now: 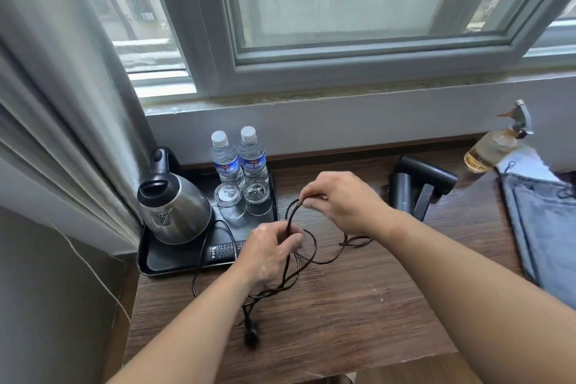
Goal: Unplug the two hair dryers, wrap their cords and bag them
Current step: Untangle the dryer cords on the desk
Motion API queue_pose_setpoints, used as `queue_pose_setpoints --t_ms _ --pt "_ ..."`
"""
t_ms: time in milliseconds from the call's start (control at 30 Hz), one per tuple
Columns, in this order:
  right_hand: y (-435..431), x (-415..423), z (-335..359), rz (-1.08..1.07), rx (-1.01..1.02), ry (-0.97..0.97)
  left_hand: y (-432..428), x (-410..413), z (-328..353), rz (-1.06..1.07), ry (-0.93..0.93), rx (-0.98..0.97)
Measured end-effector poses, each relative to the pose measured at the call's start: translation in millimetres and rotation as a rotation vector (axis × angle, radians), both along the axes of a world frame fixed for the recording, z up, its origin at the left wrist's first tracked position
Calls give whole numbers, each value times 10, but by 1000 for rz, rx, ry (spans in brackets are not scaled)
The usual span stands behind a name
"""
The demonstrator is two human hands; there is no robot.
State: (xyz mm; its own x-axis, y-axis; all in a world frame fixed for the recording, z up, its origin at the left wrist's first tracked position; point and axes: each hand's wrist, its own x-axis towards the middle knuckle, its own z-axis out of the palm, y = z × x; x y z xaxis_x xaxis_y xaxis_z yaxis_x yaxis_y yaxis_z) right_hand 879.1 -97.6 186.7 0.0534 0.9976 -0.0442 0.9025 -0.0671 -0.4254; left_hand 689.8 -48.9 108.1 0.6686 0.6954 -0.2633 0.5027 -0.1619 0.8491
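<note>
cord (290,215), centre frame: thin, limp, light; probably best held at gathered loops. left hand (268,254) grips strands, right hand (346,201) pinches loop top.

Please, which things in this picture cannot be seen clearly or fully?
Head view:
- cord: parts are hidden inside the left hand and the right hand.
- plug: blurred.
- bag: cut off by the right edge.
- hair dryers: overlapping black shapes, count unclear.
</note>
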Motion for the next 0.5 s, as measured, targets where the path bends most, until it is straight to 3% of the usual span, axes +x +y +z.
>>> queue_pose_setpoints --t_ms 167,267,333,500 --pt "-153 443 -57 -334 139 202 -59 -181 -264 -17 1 -201" --pt "-282 592 -206 -407 -79 26 -80 -237 -327 -14 2 -214" --pt "-337 462 -207 -301 -115 -160 -95 -205 -307 -34 18 -194" --pt "-335 -307 -294 290 -97 -251 -135 -129 -245 -42 -51 -171"
